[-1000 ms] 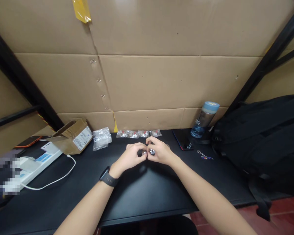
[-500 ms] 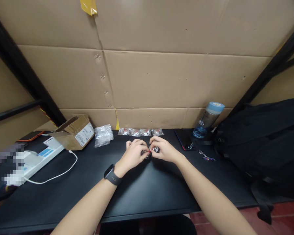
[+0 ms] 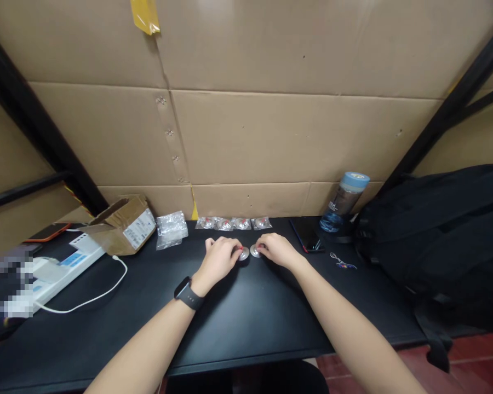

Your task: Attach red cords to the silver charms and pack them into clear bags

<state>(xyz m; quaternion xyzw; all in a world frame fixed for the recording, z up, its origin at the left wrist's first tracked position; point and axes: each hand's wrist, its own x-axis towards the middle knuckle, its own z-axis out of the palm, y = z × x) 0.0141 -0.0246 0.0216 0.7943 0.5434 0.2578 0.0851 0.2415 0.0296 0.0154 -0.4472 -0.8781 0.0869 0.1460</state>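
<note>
Two small round silver discs with red centres lie side by side on the black tabletop, a narrow gap between them. My left hand (image 3: 221,256) is closed in a pinch on the red centre of the left silver disc (image 3: 245,254). On the other side, my right hand (image 3: 277,250) pinches the middle of the right silver disc (image 3: 253,251), its fingers partly covering it. Behind my hands, against the cardboard wall, is a row of several similar discs in clear plastic packets (image 3: 241,223). A dark watch (image 3: 185,293) is on my left wrist.
At the left stand an open cardboard box (image 3: 125,227), crumpled clear bags (image 3: 171,230) and a white power strip (image 3: 66,273) with a cable. A phone (image 3: 306,235), a blue-lidded bottle (image 3: 345,202), a keychain (image 3: 344,262) and a black backpack (image 3: 443,246) are at the right.
The two silver discs, held tilted between my fingers before, now lie flat and apart on the tabletop. My hands have moved slightly away from each other. The view has shifted a little.
</note>
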